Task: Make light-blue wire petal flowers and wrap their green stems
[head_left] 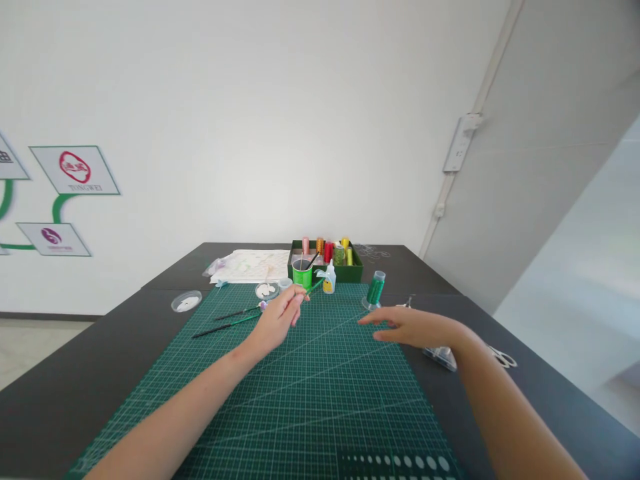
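My left hand [281, 318] is pinched on a thin green stem [314, 288] that points up and right, over the far part of the green cutting mat [310, 400]. My right hand [407, 327] hovers flat with fingers stretched out, holding nothing, near the mat's right edge. Just beyond it stands a spool of green thread [375, 290]. A green cup [302, 274] and a small glue bottle [329, 279] stand close to the stem's tip.
A green box of thread spools [326, 260] and a sheet of paper [253, 265] lie at the back. Two thin sticks [225, 320], small round dishes [187, 302], a clear plastic piece [440, 357] and scissors [503, 358] lie on the black table [65, 380].
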`<move>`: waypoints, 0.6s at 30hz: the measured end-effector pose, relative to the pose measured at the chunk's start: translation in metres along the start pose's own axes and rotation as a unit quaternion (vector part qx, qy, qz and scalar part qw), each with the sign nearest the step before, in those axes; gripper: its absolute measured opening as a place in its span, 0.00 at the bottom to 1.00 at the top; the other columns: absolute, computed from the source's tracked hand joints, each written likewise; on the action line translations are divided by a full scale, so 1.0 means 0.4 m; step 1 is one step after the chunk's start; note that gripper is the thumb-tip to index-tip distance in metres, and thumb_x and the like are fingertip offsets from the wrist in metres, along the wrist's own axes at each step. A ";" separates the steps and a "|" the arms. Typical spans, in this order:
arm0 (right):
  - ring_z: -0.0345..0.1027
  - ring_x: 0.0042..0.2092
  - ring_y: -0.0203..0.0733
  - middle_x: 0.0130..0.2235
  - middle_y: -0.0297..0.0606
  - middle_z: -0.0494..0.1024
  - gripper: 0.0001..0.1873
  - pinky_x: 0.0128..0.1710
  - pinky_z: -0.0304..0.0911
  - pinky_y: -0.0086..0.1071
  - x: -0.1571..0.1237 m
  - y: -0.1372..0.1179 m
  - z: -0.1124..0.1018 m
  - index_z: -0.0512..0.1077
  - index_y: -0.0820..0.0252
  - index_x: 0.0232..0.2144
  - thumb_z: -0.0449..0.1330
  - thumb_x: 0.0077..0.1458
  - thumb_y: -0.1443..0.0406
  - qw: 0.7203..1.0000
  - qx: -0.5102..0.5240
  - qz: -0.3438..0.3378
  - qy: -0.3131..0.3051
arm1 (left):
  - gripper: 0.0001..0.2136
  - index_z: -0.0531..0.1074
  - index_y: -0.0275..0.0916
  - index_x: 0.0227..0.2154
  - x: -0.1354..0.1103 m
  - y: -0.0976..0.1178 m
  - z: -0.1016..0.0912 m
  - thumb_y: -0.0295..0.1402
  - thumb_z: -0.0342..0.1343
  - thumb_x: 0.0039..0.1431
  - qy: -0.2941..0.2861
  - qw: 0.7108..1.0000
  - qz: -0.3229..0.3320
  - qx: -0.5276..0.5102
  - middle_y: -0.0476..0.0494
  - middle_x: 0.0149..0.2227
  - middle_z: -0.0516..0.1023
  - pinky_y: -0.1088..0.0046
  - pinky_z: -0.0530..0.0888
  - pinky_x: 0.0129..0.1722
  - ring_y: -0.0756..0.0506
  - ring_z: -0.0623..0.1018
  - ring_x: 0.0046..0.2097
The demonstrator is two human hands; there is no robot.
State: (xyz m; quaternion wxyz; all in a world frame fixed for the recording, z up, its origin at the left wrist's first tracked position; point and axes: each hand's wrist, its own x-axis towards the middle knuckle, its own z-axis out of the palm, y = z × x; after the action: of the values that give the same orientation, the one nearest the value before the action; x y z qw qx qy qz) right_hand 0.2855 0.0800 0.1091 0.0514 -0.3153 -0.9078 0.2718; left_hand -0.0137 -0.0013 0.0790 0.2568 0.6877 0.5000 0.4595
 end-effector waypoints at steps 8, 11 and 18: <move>0.67 0.61 0.48 0.60 0.46 0.74 0.24 0.64 0.58 0.48 0.188 -0.011 0.253 0.72 0.60 0.57 0.57 0.62 0.56 0.960 0.275 -0.038 0.051 | 0.16 0.66 0.38 0.41 -0.053 -0.167 0.089 0.46 0.42 0.70 0.001 0.990 -0.083 -0.113 0.58 0.18 0.58 0.74 0.64 0.26 0.50 0.61 0.21; 0.69 0.59 0.49 0.58 0.46 0.75 0.26 0.64 0.56 0.50 0.216 -0.009 0.339 0.73 0.57 0.55 0.63 0.56 0.53 0.893 0.446 -0.023 0.056 | 0.18 0.67 0.38 0.40 -0.065 -0.198 0.109 0.49 0.43 0.68 0.005 0.987 -0.100 -0.123 0.59 0.17 0.58 0.75 0.63 0.24 0.51 0.60 0.19; 0.74 0.52 0.45 0.50 0.39 0.80 0.20 0.64 0.56 0.47 0.203 -0.042 0.410 0.75 0.53 0.47 0.68 0.49 0.62 0.758 0.649 0.029 0.056 | 0.18 0.69 0.37 0.40 -0.085 -0.214 0.135 0.47 0.44 0.67 -0.072 0.982 -0.130 -0.119 0.58 0.17 0.62 0.76 0.61 0.22 0.51 0.62 0.19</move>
State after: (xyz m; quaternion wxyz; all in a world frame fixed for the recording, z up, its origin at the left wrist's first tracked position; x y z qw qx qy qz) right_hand 0.1682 0.0421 -0.0274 0.2865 -0.2470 -0.5004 0.7788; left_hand -0.0069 0.0047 -0.0275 0.4293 0.6125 0.5075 0.4278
